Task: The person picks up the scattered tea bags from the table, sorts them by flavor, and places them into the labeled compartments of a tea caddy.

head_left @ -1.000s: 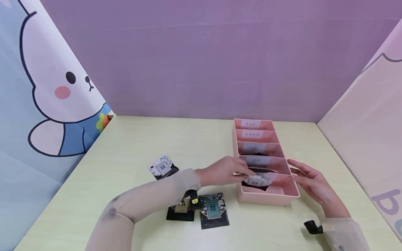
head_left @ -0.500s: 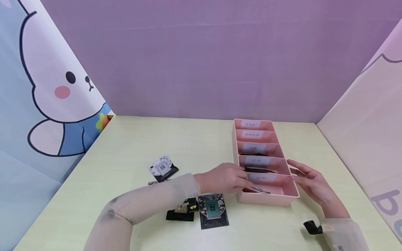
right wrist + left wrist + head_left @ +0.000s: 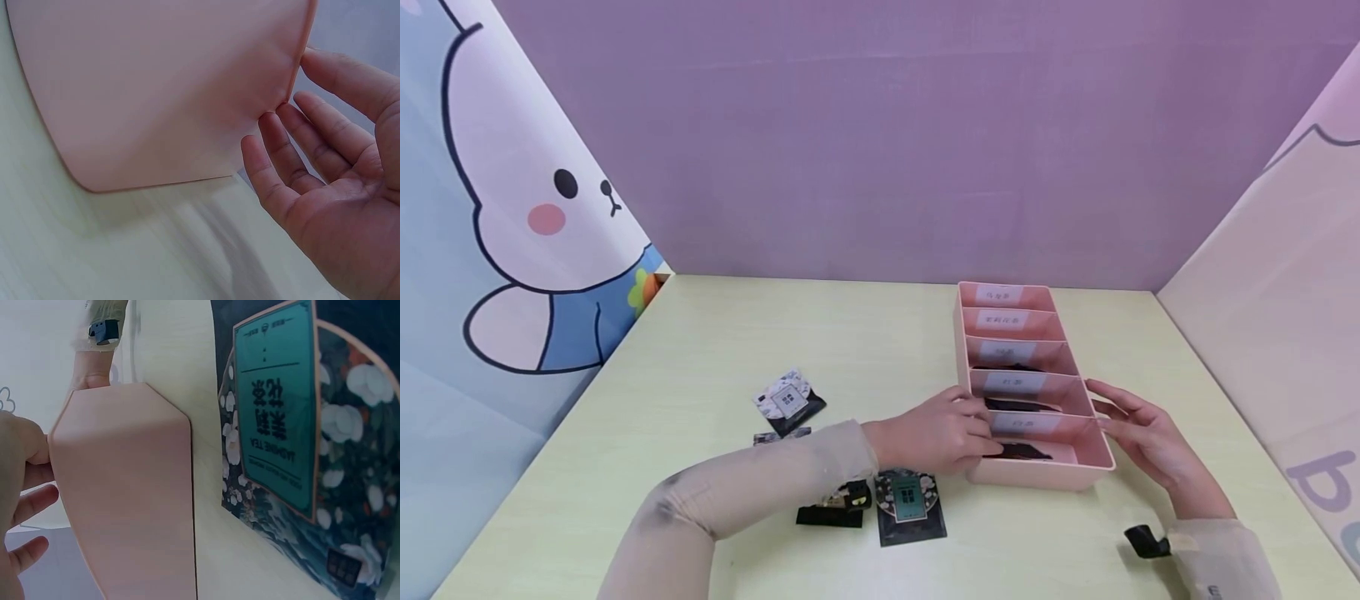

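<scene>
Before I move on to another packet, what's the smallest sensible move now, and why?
Probably lift the left hand from the nearest compartment of the pink box, first releasing the dark packet if pinched, which I can't tell. That packet already lies below the rim there, and the right hand touches the box's opposite side.

The pale worktop [image 3: 865,333] carried a pink five-compartment box [image 3: 1041,477], a jasmine tea sachet [image 3: 910,510], a white-topped floral sachet [image 3: 790,402] and two partly hidden sachets [image 3: 830,517].
</scene>
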Demonstrator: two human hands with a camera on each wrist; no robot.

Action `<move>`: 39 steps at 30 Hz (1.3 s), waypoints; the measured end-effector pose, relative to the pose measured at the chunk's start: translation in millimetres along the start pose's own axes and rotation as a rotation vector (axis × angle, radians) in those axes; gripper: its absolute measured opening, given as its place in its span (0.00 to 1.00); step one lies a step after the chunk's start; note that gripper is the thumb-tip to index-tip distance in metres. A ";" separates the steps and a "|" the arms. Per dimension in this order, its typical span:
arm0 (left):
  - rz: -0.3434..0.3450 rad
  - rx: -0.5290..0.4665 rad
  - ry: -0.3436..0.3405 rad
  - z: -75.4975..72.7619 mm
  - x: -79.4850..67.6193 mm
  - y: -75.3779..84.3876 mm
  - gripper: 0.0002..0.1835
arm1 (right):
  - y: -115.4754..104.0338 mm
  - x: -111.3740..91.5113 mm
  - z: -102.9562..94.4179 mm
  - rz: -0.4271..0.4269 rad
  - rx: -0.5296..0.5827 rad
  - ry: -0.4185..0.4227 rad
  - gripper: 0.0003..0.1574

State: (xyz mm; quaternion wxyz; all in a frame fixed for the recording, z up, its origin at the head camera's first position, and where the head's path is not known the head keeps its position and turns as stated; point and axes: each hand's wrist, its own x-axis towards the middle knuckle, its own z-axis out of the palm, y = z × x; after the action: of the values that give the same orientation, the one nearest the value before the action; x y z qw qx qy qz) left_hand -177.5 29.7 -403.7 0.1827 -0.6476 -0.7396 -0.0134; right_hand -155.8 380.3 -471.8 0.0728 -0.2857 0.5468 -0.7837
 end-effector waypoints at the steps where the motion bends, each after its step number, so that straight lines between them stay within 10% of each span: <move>1: 0.000 0.002 -0.004 0.1 -0.3 0.3 0.13 | 0.0 0.2 0.1 -0.001 -0.001 -0.002 0.35; 23: 0.000 0.011 0.033 -4.4 -6.7 -1.3 0.12 | -0.6 0.6 0.5 0.009 0.003 0.000 0.35; 39: -0.089 0.024 0.099 -14.2 -48.0 -19.0 0.11 | -1.7 0.0 1.2 0.006 -0.003 0.008 0.35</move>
State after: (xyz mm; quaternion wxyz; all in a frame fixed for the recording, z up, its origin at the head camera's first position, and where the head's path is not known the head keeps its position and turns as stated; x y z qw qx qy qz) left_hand -187.7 -22.8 -400.1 0.2261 -0.6102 -0.7580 -0.0447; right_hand -154.8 379.9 -470.0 0.0727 -0.2811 0.5490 -0.7838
